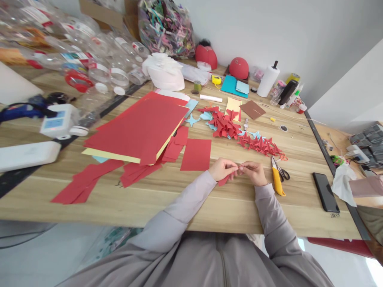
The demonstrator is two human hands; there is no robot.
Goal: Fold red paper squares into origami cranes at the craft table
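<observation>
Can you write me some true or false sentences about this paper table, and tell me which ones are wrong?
1. The left hand and right hand hold a piece of red paper. True.
2. The right hand is holding scissors. False: the scissors lie on the table.
3. The big paper pile has a red sheet on top. True.
4. A phone lies left of both hands. False: the black phone lies to their right.
</observation>
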